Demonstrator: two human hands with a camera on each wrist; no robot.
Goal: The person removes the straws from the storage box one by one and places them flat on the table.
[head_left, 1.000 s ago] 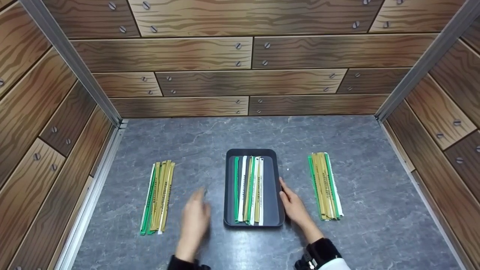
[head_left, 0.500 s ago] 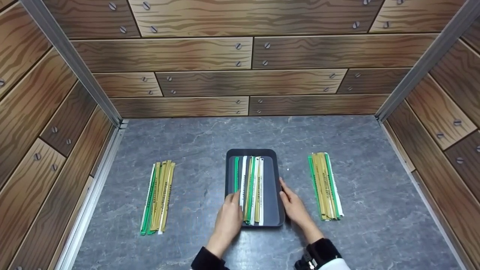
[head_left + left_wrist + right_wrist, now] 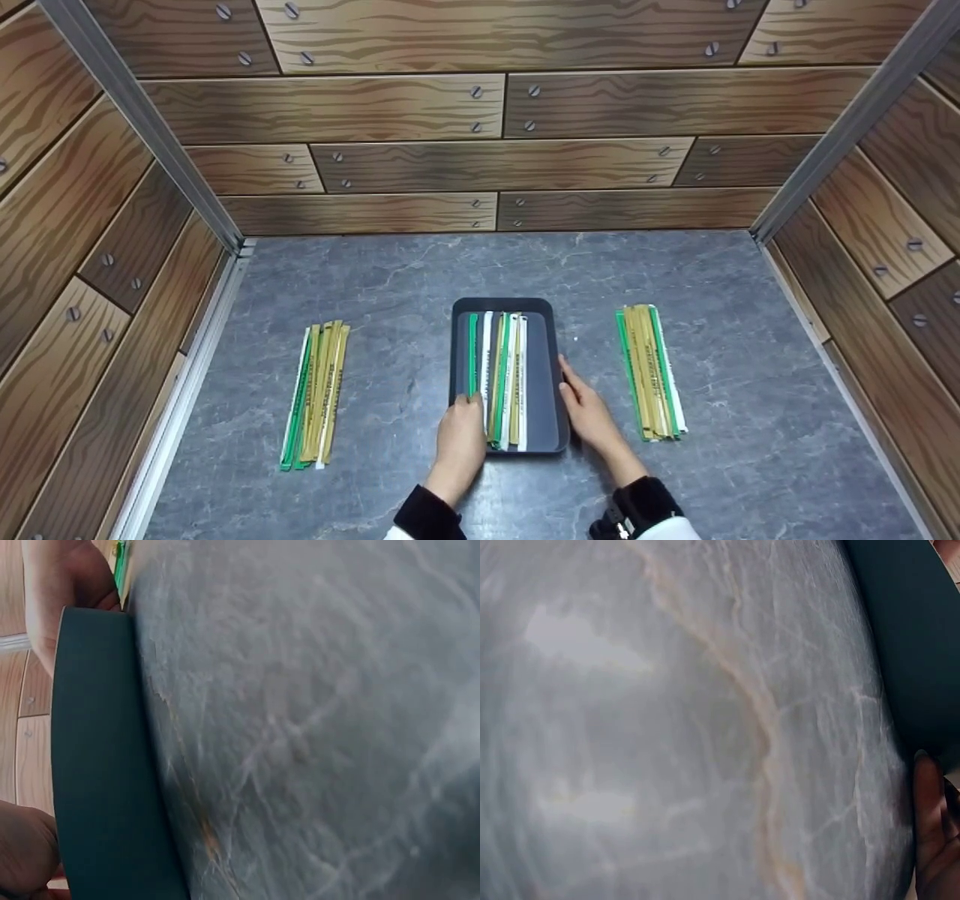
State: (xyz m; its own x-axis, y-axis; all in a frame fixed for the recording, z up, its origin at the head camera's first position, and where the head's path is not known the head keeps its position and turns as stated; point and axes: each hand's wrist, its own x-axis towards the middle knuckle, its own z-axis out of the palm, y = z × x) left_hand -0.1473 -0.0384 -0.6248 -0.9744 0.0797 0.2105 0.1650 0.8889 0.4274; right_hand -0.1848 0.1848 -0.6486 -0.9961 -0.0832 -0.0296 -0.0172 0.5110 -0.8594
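Note:
In the head view a dark rectangular tray lies on the table with several long, thin stick packets in green, white and gold side by side in it. My left hand reaches over the tray's near left corner, its fingertips pinching the lower end of the leftmost green stick packet; most of that end is hidden by the hand. Along the tray's right side lies my right hand, fingers fairly straight against the outer wall. The right wrist view catches its thumb beside the tray wall.
To the left on the grey marbled table lies a bundle of gold, green and white stick packets. A similar packet bundle lies at the right. Wood-patterned walls enclose the table at the back and sides.
My left hand has moved right, from the table beside the tray to over its near left corner, then slightly back toward the green packet's lower end. My right hand has stayed in place.

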